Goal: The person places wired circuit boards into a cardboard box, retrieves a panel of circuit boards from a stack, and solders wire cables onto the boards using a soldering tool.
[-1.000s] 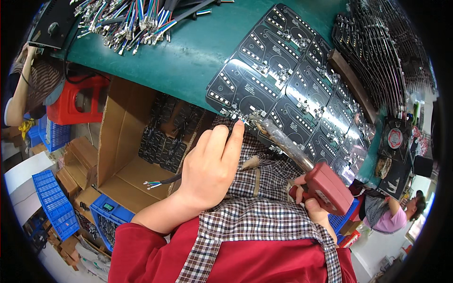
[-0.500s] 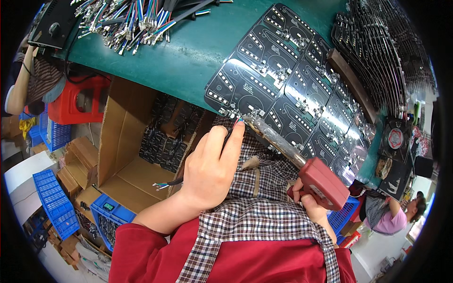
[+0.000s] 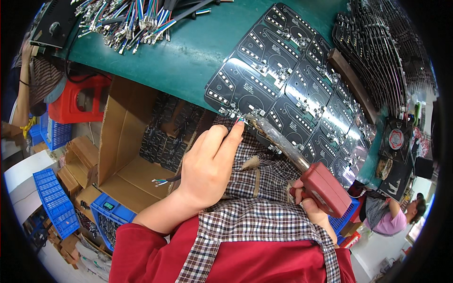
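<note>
My left hand (image 3: pixel 205 170) pinches a dark cable (image 3: pixel 172 178) with thin coloured wires. The cable's loose end sticks out left of my wrist, while its other wire ends meet the near edge of a black circuit board panel (image 3: pixel 257 89). In my right hand (image 3: pixel 309 203) is a soldering iron (image 3: pixel 325 186) with a red handle and a thick, worn metal shaft. Its tip is beside the wire ends at the panel's edge; whether it touches them I cannot tell. The panel carries rows of small white LEDs and lies on the green table, partly over its near edge.
A bundle of cut cables (image 3: pixel 130 23) lies on the green table (image 3: pixel 198 52). A dark bar (image 3: pixel 351 85) rests on the panel, beside stacked panels (image 3: pixel 377 56). Below the table stands an open cardboard box (image 3: pixel 125 141) holding boards. Other people are at both sides.
The soldering iron has shifted slightly right and nearer to me, its tip a little away from my left fingertips. My left hand has barely moved. At the far left, another person's arm has moved.
</note>
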`<state>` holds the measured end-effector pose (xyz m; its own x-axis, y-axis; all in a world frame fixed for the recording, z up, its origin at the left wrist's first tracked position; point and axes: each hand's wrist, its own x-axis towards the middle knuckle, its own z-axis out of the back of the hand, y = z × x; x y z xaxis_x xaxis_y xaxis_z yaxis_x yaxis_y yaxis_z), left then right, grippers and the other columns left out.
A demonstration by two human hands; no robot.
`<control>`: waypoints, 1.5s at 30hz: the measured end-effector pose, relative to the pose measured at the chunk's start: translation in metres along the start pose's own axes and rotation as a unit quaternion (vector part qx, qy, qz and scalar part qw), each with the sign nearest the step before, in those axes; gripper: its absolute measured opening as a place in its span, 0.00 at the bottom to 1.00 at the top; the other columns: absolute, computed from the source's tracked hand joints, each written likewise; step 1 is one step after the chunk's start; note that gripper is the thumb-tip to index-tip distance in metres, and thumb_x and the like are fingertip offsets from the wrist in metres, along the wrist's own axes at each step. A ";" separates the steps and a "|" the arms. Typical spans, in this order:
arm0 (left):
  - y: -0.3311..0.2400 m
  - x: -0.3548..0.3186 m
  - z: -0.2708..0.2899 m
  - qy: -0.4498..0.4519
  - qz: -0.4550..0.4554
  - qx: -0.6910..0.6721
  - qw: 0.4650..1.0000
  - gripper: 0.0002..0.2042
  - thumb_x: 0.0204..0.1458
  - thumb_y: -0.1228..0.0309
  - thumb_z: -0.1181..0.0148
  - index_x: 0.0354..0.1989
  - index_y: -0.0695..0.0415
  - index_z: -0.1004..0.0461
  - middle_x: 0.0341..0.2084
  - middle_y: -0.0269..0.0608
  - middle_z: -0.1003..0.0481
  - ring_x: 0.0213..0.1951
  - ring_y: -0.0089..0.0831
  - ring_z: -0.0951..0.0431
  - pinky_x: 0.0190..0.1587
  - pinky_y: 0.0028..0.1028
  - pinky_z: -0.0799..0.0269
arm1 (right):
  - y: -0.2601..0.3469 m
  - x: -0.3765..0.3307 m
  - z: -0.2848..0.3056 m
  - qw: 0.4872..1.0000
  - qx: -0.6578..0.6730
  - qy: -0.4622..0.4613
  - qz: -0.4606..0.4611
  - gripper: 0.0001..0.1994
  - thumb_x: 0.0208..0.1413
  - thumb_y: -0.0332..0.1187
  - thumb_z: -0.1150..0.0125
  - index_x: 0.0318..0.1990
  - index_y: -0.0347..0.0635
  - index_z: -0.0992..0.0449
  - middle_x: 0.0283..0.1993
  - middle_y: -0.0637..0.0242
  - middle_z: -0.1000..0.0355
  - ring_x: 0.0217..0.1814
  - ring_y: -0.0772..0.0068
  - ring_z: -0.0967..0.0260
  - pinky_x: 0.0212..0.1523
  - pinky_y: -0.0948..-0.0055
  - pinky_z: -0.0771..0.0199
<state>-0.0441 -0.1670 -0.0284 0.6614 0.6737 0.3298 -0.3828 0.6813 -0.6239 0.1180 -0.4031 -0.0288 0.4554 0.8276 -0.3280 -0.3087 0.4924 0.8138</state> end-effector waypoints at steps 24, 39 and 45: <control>0.001 0.005 0.006 0.035 0.003 -0.016 0.999 0.15 0.38 0.82 0.38 0.39 0.64 0.26 0.25 0.41 0.33 0.25 0.33 0.31 0.27 0.28 0.34 | 0.010 0.004 0.003 1.000 -0.015 -0.013 0.005 0.22 0.35 0.34 0.34 0.43 0.41 0.27 0.42 0.58 0.28 0.39 0.59 0.27 0.36 0.69 0.26; 0.001 -0.002 -0.001 0.016 -0.011 0.014 1.000 0.15 0.39 0.82 0.38 0.39 0.62 0.26 0.23 0.40 0.34 0.22 0.31 0.32 0.23 0.26 0.36 | 0.014 0.005 0.001 0.989 -0.150 -0.010 -0.012 0.17 0.35 0.31 0.36 0.39 0.45 0.25 0.41 0.61 0.27 0.38 0.60 0.26 0.38 0.68 0.25; 0.000 0.000 0.000 0.013 0.003 -0.019 1.000 0.14 0.39 0.81 0.38 0.39 0.63 0.25 0.23 0.40 0.34 0.22 0.31 0.32 0.23 0.27 0.36 | 0.004 0.003 0.005 0.997 -0.081 0.018 0.010 0.18 0.37 0.33 0.35 0.41 0.42 0.25 0.46 0.56 0.29 0.42 0.58 0.27 0.40 0.68 0.26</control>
<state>-0.0438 -0.1665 -0.0286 0.6757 0.6699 0.3075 -0.3622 0.6652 -0.6530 0.1223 -0.4003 -0.0238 0.4191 0.8450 -0.3322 -0.4485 0.5108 0.7334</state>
